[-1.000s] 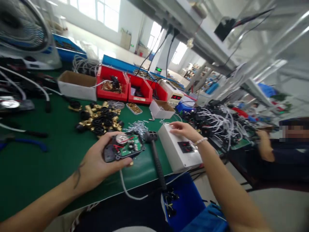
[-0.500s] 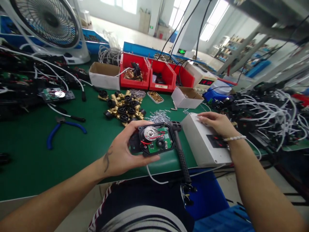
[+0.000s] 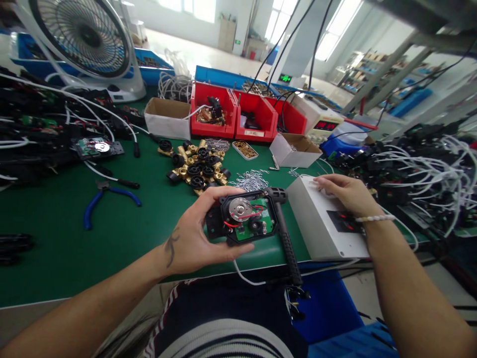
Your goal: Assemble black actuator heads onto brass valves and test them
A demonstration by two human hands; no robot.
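My left hand [image 3: 194,238] is closed around a black housing with a green circuit board [image 3: 244,222], a round metal disc and red wires in it, held just above the table's near edge. A white cable hangs from it. My right hand [image 3: 345,191] lies flat, fingers stretched, on top of a white box with a red display [image 3: 320,223]. Between the two lies a black mallet [image 3: 285,233], its handle pointing towards me.
The green table [image 3: 74,238] carries a pile of brass and black fittings [image 3: 196,166], metal clips [image 3: 251,179], blue pliers [image 3: 108,196], cardboard boxes [image 3: 167,117] and red bins [image 3: 214,114]. A fan [image 3: 85,40] stands far left. Wired black units [image 3: 417,169] are heaped on the right.
The view swung left and levelled, so the fan and pliers came into sight and the person at the right left it. Both hands kept their hold and place.
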